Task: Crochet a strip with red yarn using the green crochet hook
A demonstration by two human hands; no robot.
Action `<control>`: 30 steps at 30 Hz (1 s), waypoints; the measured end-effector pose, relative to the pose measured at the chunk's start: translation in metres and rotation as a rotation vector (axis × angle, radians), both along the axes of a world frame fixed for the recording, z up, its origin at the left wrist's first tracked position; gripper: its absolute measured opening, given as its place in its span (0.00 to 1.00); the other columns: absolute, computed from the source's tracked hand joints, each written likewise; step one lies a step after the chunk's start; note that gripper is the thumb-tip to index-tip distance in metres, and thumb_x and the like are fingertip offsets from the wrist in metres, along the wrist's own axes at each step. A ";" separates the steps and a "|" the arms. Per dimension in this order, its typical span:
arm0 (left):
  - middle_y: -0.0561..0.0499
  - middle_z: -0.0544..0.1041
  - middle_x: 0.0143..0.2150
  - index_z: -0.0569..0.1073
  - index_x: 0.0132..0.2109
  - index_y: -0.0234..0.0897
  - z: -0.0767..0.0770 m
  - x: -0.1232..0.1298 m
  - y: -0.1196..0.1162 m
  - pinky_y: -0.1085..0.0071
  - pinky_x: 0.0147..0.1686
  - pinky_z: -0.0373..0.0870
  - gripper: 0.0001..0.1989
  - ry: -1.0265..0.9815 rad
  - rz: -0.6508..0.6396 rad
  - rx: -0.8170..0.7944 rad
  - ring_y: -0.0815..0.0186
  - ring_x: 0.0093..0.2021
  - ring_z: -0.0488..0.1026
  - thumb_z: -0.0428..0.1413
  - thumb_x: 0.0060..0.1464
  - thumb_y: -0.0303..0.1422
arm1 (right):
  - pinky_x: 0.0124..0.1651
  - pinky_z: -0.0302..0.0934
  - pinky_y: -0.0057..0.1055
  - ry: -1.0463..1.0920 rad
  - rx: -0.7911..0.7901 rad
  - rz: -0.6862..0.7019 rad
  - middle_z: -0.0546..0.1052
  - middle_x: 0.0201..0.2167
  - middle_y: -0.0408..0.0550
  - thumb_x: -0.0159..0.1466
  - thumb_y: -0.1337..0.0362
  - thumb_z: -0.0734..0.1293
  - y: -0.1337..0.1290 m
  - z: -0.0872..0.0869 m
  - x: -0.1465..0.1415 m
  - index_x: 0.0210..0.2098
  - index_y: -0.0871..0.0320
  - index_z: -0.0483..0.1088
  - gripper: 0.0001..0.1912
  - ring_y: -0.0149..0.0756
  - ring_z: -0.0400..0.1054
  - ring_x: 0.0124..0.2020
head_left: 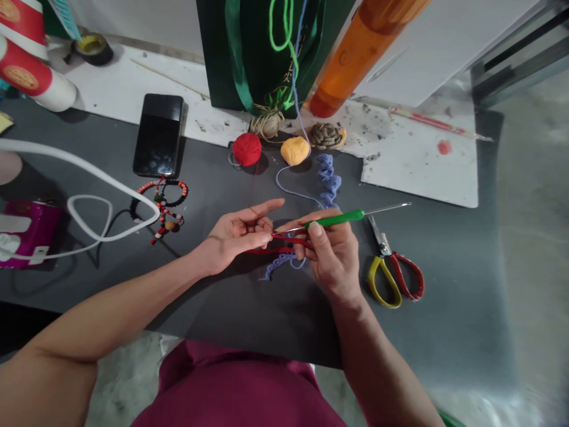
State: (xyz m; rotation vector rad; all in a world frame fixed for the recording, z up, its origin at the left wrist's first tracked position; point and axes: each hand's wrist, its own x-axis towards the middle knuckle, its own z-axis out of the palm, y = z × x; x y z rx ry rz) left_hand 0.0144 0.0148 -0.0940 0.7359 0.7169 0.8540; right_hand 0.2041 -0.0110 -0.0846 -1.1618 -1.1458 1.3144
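My right hand (332, 255) is closed around a crochet hook (340, 219) with a green handle. One steel end points left to my left hand, the other sticks out to the right. My left hand (235, 234) pinches a narrow red crocheted strip (293, 239) between thumb and fingers, its index finger stretched out. The strip runs between both hands. Red thread leads up from the left fingers to a red yarn ball (247, 149). Beneath the hands lies a lilac crocheted piece (278, 264), partly hidden; a curled lilac spiral (329, 181) rests beyond the right hand.
Scissors (391, 267) with yellow and red handles lie right of my right hand. A yellow yarn ball (295, 150), a black phone (159, 135), beaded bracelets (162, 201) and a white cable (89, 163) are on the grey table. Behind stand a green bag (267, 59) and an orange bottle (355, 53).
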 end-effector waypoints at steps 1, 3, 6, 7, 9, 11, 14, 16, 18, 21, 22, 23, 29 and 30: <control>0.55 0.73 0.32 0.80 0.59 0.40 0.001 0.000 0.000 0.73 0.32 0.65 0.27 0.007 0.005 0.007 0.73 0.29 0.67 0.68 0.51 0.31 | 0.22 0.63 0.30 -0.032 0.027 -0.005 0.84 0.33 0.43 0.70 0.48 0.67 -0.001 0.002 0.001 0.41 0.50 0.71 0.12 0.29 0.69 0.19; 0.55 0.73 0.31 0.80 0.58 0.40 0.004 0.000 -0.001 0.73 0.34 0.66 0.26 0.046 0.027 0.020 0.73 0.30 0.68 0.69 0.51 0.30 | 0.24 0.65 0.30 -0.143 0.108 -0.020 0.85 0.34 0.44 0.71 0.52 0.67 -0.004 0.006 0.002 0.41 0.50 0.73 0.09 0.29 0.69 0.20; 0.56 0.73 0.30 0.81 0.58 0.39 0.008 0.001 -0.003 0.73 0.35 0.67 0.26 0.165 0.079 0.053 0.73 0.31 0.69 0.69 0.50 0.30 | 0.31 0.72 0.34 -0.334 0.272 -0.028 0.85 0.39 0.45 0.71 0.58 0.67 -0.009 0.006 0.003 0.45 0.50 0.77 0.07 0.32 0.74 0.25; 0.55 0.74 0.31 0.81 0.58 0.39 0.009 0.001 -0.004 0.73 0.35 0.68 0.26 0.212 0.103 0.075 0.72 0.32 0.69 0.69 0.50 0.29 | 0.35 0.75 0.36 -0.380 0.328 -0.028 0.85 0.41 0.46 0.71 0.60 0.67 -0.010 0.005 0.003 0.46 0.49 0.77 0.07 0.34 0.76 0.27; 0.54 0.77 0.31 0.81 0.58 0.40 0.011 0.002 -0.006 0.73 0.35 0.69 0.26 0.279 0.153 0.140 0.71 0.32 0.71 0.69 0.50 0.29 | 0.41 0.77 0.40 -0.445 0.407 -0.040 0.86 0.43 0.47 0.70 0.64 0.68 -0.011 0.002 0.000 0.48 0.49 0.77 0.09 0.37 0.80 0.32; 0.54 0.79 0.32 0.80 0.59 0.41 0.012 0.003 -0.008 0.73 0.37 0.71 0.28 0.302 0.200 0.194 0.70 0.33 0.72 0.69 0.49 0.27 | 0.45 0.78 0.40 -0.481 0.445 -0.055 0.86 0.43 0.46 0.69 0.68 0.68 -0.012 0.001 -0.004 0.48 0.49 0.78 0.11 0.39 0.82 0.37; 0.55 0.80 0.32 0.79 0.60 0.43 0.013 0.004 -0.009 0.74 0.38 0.71 0.30 0.233 0.240 0.191 0.71 0.33 0.73 0.70 0.49 0.26 | 0.45 0.78 0.37 -0.470 0.532 -0.065 0.87 0.42 0.44 0.67 0.73 0.70 -0.011 0.001 -0.008 0.47 0.47 0.79 0.15 0.38 0.83 0.40; 0.56 0.80 0.31 0.77 0.62 0.44 0.013 0.005 -0.009 0.75 0.37 0.71 0.32 0.115 0.230 0.123 0.72 0.32 0.73 0.70 0.49 0.26 | 0.43 0.78 0.36 -0.464 0.640 -0.071 0.87 0.44 0.44 0.65 0.75 0.71 -0.011 0.002 -0.010 0.48 0.47 0.80 0.18 0.38 0.83 0.41; 0.58 0.79 0.30 0.74 0.65 0.44 0.012 0.005 -0.009 0.76 0.35 0.70 0.35 -0.035 0.174 0.006 0.74 0.30 0.72 0.70 0.49 0.28 | 0.42 0.78 0.36 -0.468 0.724 -0.082 0.87 0.46 0.45 0.64 0.76 0.72 -0.011 0.001 -0.010 0.50 0.47 0.80 0.20 0.39 0.83 0.41; 0.59 0.78 0.30 0.73 0.66 0.42 0.009 0.003 -0.009 0.76 0.34 0.69 0.37 -0.209 0.056 -0.188 0.76 0.27 0.71 0.71 0.48 0.28 | 0.42 0.78 0.36 -0.407 0.723 -0.090 0.87 0.46 0.46 0.63 0.77 0.73 -0.014 0.000 -0.012 0.50 0.48 0.80 0.20 0.38 0.83 0.42; 0.58 0.78 0.31 0.73 0.66 0.42 0.008 0.003 -0.008 0.76 0.35 0.69 0.38 -0.244 0.020 -0.235 0.76 0.27 0.71 0.71 0.48 0.27 | 0.43 0.78 0.36 -0.368 0.684 -0.093 0.87 0.46 0.46 0.63 0.76 0.73 -0.015 -0.001 -0.013 0.49 0.48 0.81 0.19 0.39 0.83 0.43; 0.58 0.79 0.32 0.72 0.66 0.41 0.008 0.003 -0.008 0.76 0.35 0.69 0.38 -0.272 -0.007 -0.269 0.76 0.27 0.71 0.71 0.47 0.27 | 0.44 0.78 0.37 -0.321 0.638 -0.098 0.87 0.45 0.45 0.64 0.76 0.72 -0.017 -0.001 -0.014 0.48 0.48 0.81 0.18 0.39 0.83 0.43; 0.61 0.76 0.30 0.73 0.65 0.40 0.006 0.003 -0.008 0.69 0.47 0.72 0.37 -0.329 -0.034 -0.315 0.76 0.29 0.71 0.71 0.47 0.24 | 0.25 0.72 0.29 -0.102 0.378 -0.186 0.87 0.39 0.44 0.69 0.68 0.70 -0.023 0.001 -0.021 0.44 0.51 0.78 0.07 0.35 0.82 0.28; 0.61 0.77 0.30 0.74 0.64 0.41 0.006 0.003 -0.007 0.69 0.47 0.72 0.37 -0.323 -0.032 -0.311 0.76 0.29 0.71 0.71 0.47 0.24 | 0.20 0.67 0.28 -0.092 0.361 -0.202 0.87 0.38 0.44 0.70 0.67 0.69 -0.023 0.002 -0.022 0.44 0.50 0.77 0.06 0.34 0.80 0.25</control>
